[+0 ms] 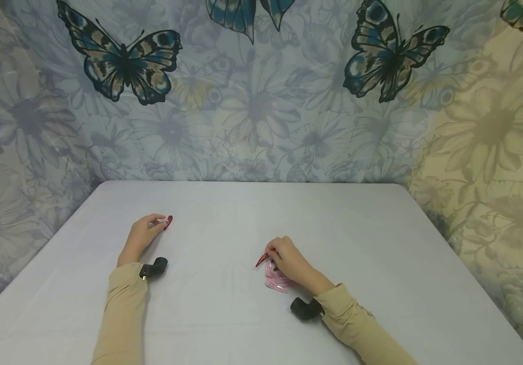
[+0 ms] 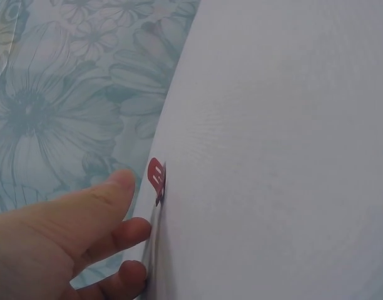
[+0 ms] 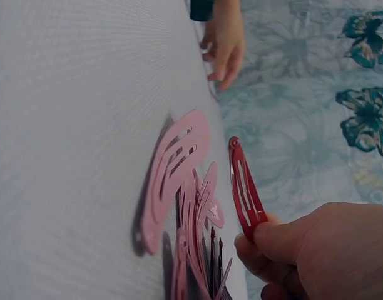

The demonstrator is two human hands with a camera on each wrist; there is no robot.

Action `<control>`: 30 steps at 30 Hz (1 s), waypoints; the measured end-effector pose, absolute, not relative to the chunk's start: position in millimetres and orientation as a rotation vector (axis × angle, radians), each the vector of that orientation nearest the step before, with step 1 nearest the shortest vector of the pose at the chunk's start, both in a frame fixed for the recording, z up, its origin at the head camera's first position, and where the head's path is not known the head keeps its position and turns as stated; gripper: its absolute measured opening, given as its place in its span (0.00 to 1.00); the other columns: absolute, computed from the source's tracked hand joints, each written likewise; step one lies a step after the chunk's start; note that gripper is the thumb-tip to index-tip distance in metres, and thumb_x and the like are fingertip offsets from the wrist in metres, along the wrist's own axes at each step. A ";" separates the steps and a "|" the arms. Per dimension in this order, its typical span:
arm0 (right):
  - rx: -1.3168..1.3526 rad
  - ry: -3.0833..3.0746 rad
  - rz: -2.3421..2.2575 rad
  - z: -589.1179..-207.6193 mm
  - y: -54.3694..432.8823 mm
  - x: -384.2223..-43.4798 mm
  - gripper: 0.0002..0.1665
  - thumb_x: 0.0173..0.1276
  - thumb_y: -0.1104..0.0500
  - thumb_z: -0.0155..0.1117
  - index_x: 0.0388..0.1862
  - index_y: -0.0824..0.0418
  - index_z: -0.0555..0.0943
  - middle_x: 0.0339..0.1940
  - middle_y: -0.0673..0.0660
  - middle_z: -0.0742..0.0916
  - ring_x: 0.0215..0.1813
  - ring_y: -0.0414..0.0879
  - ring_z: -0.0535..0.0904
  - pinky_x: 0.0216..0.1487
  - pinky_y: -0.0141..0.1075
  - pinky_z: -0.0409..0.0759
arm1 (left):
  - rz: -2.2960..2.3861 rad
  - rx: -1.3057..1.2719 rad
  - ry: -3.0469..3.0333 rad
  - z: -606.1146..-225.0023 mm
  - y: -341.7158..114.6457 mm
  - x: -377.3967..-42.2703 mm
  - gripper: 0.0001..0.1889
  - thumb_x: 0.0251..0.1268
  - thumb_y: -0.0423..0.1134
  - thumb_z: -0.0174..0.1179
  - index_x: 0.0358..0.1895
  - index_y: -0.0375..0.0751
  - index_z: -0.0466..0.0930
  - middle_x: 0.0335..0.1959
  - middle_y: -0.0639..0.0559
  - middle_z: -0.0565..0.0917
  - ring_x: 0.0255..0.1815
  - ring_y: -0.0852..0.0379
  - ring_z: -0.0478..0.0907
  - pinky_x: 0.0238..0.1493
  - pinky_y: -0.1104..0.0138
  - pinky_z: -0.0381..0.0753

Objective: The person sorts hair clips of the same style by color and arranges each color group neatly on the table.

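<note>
In the right wrist view my right hand [image 3: 342, 250] pinches one end of a red snap hair clip [image 3: 246, 187] between thumb and finger. The clip points away from the hand, over a pile of snap clips. Pink hair clips [image 3: 179, 156] make up most of that pile, with a few dark ones among them. My left hand [image 1: 144, 234] is at the left of the table, beside another red hair clip [image 1: 168, 222]. Seen from the left wrist, a small gap separates the thumb tip from that clip [image 2: 156, 176], and the fingers are loosely bent.
A white cloth covers the table [image 1: 215, 314]. Behind it hangs a floral wall covering [image 1: 261, 111] with butterflies, which also runs down both sides. Black wrist cameras [image 1: 153, 268] sit on both forearms over beige sleeves.
</note>
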State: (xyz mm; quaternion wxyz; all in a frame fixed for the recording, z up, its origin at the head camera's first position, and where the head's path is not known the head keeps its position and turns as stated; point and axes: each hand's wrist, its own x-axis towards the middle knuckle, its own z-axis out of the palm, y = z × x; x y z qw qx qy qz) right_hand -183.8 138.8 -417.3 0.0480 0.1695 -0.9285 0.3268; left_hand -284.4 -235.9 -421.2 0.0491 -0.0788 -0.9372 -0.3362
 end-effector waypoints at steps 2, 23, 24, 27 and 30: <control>0.526 -2.837 1.002 -417.0 138.5 -183.9 0.07 0.68 0.71 0.56 0.32 0.65 0.79 0.25 0.54 0.78 0.35 0.43 0.67 0.36 0.30 0.69 | -1.026 -0.249 -2.849 -422.0 -237.1 -282.9 0.17 0.71 0.34 0.54 0.57 0.26 0.74 0.47 0.27 0.79 0.52 0.32 0.74 0.56 0.42 0.69; 0.742 -3.015 1.376 -393.6 136.3 -203.9 0.04 0.69 0.66 0.59 0.35 0.67 0.79 0.29 0.57 0.83 0.31 0.38 0.72 0.35 0.28 0.73 | -0.843 -0.247 -2.921 -420.0 -238.5 -284.3 0.16 0.69 0.35 0.54 0.55 0.32 0.79 0.48 0.29 0.77 0.51 0.32 0.75 0.51 0.43 0.73; 0.781 -3.046 1.348 -390.2 135.8 -206.7 0.04 0.70 0.67 0.58 0.35 0.68 0.79 0.30 0.58 0.84 0.32 0.38 0.72 0.37 0.28 0.72 | -0.842 -0.235 -2.932 -419.8 -237.6 -284.0 0.16 0.69 0.35 0.54 0.55 0.32 0.79 0.48 0.29 0.77 0.50 0.32 0.75 0.51 0.44 0.73; 0.821 -3.104 1.320 -380.3 133.6 -214.0 0.06 0.70 0.68 0.57 0.36 0.69 0.80 0.34 0.59 0.85 0.35 0.38 0.71 0.39 0.29 0.71 | -0.844 -0.206 -2.949 -420.0 -234.7 -283.7 0.16 0.69 0.36 0.54 0.56 0.33 0.79 0.49 0.29 0.76 0.50 0.32 0.76 0.49 0.45 0.74; 0.780 -3.115 1.306 -374.6 130.0 -220.6 0.06 0.69 0.68 0.57 0.36 0.69 0.81 0.35 0.60 0.86 0.35 0.38 0.71 0.39 0.29 0.70 | -0.843 -0.194 -2.945 -420.5 -232.5 -284.8 0.16 0.69 0.36 0.55 0.56 0.35 0.79 0.49 0.30 0.77 0.50 0.33 0.76 0.50 0.45 0.74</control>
